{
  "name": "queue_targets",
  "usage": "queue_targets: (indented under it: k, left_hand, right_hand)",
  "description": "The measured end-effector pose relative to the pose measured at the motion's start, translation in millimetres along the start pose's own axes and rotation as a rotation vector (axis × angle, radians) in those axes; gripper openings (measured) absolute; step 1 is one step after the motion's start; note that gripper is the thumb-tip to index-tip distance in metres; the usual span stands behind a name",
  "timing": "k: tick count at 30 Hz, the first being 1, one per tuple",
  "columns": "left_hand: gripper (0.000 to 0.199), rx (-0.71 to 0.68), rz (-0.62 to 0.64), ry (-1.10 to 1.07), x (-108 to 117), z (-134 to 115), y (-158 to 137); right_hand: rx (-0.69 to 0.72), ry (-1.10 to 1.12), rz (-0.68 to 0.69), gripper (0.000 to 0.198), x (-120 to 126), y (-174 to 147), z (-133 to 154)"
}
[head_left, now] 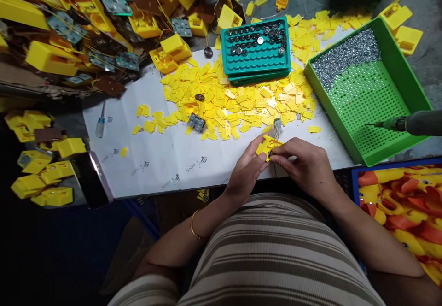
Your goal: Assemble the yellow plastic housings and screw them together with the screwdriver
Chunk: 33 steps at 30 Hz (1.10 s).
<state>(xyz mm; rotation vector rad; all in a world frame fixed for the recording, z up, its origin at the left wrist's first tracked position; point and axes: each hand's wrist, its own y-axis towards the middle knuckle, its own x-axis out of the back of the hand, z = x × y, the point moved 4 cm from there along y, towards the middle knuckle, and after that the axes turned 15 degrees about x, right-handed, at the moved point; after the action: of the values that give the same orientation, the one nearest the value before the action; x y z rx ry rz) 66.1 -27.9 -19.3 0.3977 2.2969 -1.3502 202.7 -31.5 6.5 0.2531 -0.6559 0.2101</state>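
Note:
My left hand (247, 172) is closed around a small yellow plastic housing (264, 145) near the front edge of the table. Against that housing, the thumb and fingers of my right hand (304, 161) pinch a small dark round disc (270, 154); whether it is a button cell or a speaker I cannot tell. Thin wires run from the housing to a small circuit board (277, 126) just beyond my fingertips. Farther back, a teal tray (255, 68) holds rows of button cells (260, 40). Loose yellow plastic pieces (221, 96) lie spread around the tray.
At right stands a green basket (368, 158) with many small metal screws (348, 52); an electric screwdriver (421, 123) reaches over it. Wired yellow housings (51, 58) are heaped at left. A screwdriver (100, 126) and phone (90, 179) lie left. Toy ducks (397, 204) fill a blue crate.

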Motion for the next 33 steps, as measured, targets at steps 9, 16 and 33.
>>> queue_targets:
  k: [9, 16, 33]
  left_hand:
    - [0.048, 0.041, 0.048, -0.045, -4.0, -8.5, 0.3]
    - [0.055, 0.093, 0.064, -0.018, 0.0, -8.1, 4.0]
    - [0.044, 0.291, 0.235, 0.021, -0.7, 0.2, 1.5]
  right_hand:
    - [0.115, -0.026, -0.085, 0.011, 0.9, -9.6, 3.8]
    - [0.213, 0.133, -0.055, 0.034, -2.2, -16.6, 11.1]
    - [-0.386, 0.805, -0.02, 0.064, -2.6, 8.9, -45.0]
